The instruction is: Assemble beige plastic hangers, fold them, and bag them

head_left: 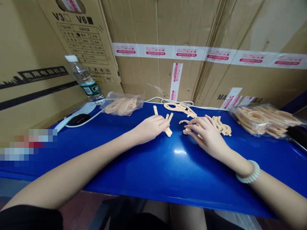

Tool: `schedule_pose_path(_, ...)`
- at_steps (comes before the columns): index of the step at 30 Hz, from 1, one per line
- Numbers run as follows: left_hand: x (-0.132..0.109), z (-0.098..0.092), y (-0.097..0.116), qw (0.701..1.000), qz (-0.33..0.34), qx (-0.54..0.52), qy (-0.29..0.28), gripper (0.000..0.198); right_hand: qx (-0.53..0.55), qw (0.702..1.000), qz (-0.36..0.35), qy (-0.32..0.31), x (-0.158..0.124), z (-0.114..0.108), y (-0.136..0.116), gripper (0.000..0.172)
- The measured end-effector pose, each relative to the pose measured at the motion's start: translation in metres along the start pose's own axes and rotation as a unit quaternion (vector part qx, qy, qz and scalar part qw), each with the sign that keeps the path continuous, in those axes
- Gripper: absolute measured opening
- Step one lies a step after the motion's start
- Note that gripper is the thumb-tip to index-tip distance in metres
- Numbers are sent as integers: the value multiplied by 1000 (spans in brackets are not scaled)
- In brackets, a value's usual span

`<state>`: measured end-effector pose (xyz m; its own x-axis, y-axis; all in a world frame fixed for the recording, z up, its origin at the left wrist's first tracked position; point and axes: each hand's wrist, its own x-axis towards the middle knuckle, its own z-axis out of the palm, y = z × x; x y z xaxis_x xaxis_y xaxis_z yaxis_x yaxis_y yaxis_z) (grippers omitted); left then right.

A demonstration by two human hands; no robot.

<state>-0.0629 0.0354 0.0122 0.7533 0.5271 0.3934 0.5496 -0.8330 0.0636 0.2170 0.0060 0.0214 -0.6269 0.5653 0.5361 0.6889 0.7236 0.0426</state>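
My left hand [152, 128] is closed, its fingertips down on a small bunch of flat beige strips [169, 132] with rounded ends. Another strip [155, 110] sticks up behind its knuckles. My right hand [211, 135] reaches in from the right, its thumb and forefinger around a small beige piece [186, 131] at the table surface. Its other fingers are curved and spread over more pieces, which they partly hide. A thin curved piece [183, 121] lies by the fingertips. Beyond that hand are several curved beige parts [223, 126], and behind both hands is a looped beige part [174, 107].
The blue table [153, 172] backs onto cardboard boxes [158, 28]. Clear bags of beige parts lie left [122, 103] and right [263, 119]. A water bottle [83, 80], a dark mouse [80, 119] and a white cable [93, 118] are at the left.
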Motion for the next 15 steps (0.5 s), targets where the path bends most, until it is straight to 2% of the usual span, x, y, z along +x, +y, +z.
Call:
schedule_pose_path(5, -4, 2, 0, 997, 23, 55, -50, 29, -26, 1000, 7, -6, 0, 7, 9, 19)
schedule_pose_path(9, -5, 1, 3, 995, 22, 39, -85, 31, -20, 999, 12, -25, -1, 10, 10, 21)
schedule_pose_path(15, -4, -5, 9, 998, 19, -12, -62, 33, -3, 999, 21, -40, -1, 17, 12, 21)
